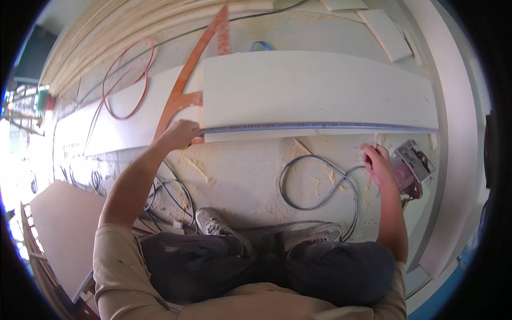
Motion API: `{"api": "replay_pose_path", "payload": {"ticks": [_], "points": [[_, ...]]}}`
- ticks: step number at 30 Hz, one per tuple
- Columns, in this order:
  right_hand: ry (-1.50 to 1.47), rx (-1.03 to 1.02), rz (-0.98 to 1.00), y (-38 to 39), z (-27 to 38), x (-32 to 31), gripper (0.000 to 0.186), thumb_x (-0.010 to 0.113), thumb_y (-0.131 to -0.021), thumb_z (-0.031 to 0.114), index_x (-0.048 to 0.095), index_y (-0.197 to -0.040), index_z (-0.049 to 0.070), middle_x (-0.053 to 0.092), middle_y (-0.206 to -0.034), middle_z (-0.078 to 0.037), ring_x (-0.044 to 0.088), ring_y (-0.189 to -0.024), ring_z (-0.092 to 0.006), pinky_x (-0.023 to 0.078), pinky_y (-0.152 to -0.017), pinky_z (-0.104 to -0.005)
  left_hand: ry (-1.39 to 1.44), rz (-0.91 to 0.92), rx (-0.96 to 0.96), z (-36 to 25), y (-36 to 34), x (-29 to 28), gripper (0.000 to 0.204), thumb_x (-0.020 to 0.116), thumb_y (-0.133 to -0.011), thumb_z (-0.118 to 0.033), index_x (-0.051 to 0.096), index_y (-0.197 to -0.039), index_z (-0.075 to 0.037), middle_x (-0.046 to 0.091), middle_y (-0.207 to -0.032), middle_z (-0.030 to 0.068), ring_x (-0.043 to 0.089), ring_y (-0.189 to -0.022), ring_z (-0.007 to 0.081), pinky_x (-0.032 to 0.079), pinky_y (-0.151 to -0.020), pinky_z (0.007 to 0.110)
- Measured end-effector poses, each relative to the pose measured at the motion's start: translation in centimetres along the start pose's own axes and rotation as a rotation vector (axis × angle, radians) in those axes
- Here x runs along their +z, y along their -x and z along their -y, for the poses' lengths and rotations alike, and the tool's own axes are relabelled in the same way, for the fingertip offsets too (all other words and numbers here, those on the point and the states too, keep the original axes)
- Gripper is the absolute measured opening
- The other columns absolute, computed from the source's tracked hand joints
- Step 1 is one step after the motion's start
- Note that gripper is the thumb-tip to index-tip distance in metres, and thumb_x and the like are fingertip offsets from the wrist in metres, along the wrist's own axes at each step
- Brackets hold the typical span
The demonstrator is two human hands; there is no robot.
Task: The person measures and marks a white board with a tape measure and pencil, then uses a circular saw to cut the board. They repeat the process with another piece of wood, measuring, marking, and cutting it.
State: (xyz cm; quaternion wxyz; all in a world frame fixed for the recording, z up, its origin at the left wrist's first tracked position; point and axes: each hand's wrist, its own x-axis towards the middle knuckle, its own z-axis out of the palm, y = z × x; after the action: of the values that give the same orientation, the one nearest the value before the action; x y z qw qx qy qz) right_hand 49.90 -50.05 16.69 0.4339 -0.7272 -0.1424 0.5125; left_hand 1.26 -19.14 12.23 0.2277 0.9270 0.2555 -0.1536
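A long white board point(320, 88) lies across the floor in front of me. Along its near edge runs a stretched tape measure point(320, 127), its blade reaching to the board's right end. My left hand point(180, 135) is closed around the tape's left end, by the foot of a large orange angled frame point(184, 80) that lies over the board. My right hand point(377, 161) hovers just off the near edge, fingers curled together. A thin pale stick shows beside these fingers, but whether they grip it is unclear.
A power saw point(413, 165) stands right of my right hand. Cables point(314, 205) loop over the sawdusty floor near my shoes point(213, 221). A red hose point(146, 80) coils at the left. Long timber strips point(101, 37) are stacked at the back; a pale wall panel point(453, 106) borders the right.
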Motion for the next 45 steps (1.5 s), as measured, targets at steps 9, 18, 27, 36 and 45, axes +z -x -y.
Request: {"api": "replay_pose_path", "payload": {"ticks": [9, 18, 27, 36, 45], "points": [[0.647, -0.075, 0.287, 2.3, 4.2, 7.9, 0.013, 0.055, -0.091, 0.011, 0.062, -0.096, 0.002, 0.053, -0.070, 0.001, 0.046, -0.058, -0.0057, 0.036, -0.053, -0.0217, 0.310, 0.149, -0.317, 1.2, 1.8, 3.4, 0.024, 0.052, -0.092, -0.021, 0.067, -0.091, -0.002, 0.067, -0.084, 0.0155, 0.062, -0.074, 0.0280, 0.049, -0.071, 0.038], [0.791, 0.045, 0.511, 3.5, 1.8, 14.6, 0.020, 0.059, -0.089, 0.014, 0.063, -0.099, -0.003, 0.059, -0.076, -0.001, 0.055, -0.070, -0.0086, 0.044, -0.062, -0.0253, 0.411, 0.157, -0.374, 0.8, 2.2, 3.9, 0.022, 0.051, -0.093, -0.015, 0.067, -0.089, -0.001, 0.068, -0.084, 0.0135, 0.064, -0.078, 0.0247, 0.049, -0.074, 0.039], [0.670, -0.132, 0.746, 3.1, -4.3, 14.6, 0.017, 0.060, -0.090, 0.014, 0.060, -0.091, -0.003, 0.063, -0.079, -0.007, 0.056, -0.072, -0.0110, 0.048, -0.062, -0.0316, -0.297, 0.105, 0.307, 9.1, 1.7, 9.4, 0.024, 0.048, -0.092, -0.026, 0.061, -0.087, -0.007, 0.061, -0.079, 0.0154, 0.062, -0.072, 0.0301, 0.050, -0.067, 0.042], [0.799, -0.297, 0.650, 3.1, -2.6, 13.6, 0.025, 0.060, -0.082, 0.022, 0.057, -0.078, -0.002, 0.061, -0.073, -0.021, 0.061, -0.068, -0.0348, 0.046, -0.063, -0.0423, 0.585, 0.384, -0.138, -3.2, 1.1, 4.3, 0.024, 0.057, -0.084, -0.020, 0.071, -0.084, 0.000, 0.071, -0.078, 0.0093, 0.067, -0.071, 0.0166, 0.052, -0.067, 0.030], [0.792, -0.282, 0.739, 2.6, -3.0, 14.1, 0.027, 0.061, -0.079, 0.025, 0.060, -0.077, -0.001, 0.062, -0.070, -0.021, 0.063, -0.068, -0.0332, 0.047, -0.063, -0.0432, 0.626, 0.608, -0.168, -7.8, 2.1, 6.2, 0.035, 0.045, -0.091, -0.028, 0.070, -0.084, -0.003, 0.069, -0.079, 0.0085, 0.065, -0.075, 0.0195, 0.051, -0.070, 0.033]]}}
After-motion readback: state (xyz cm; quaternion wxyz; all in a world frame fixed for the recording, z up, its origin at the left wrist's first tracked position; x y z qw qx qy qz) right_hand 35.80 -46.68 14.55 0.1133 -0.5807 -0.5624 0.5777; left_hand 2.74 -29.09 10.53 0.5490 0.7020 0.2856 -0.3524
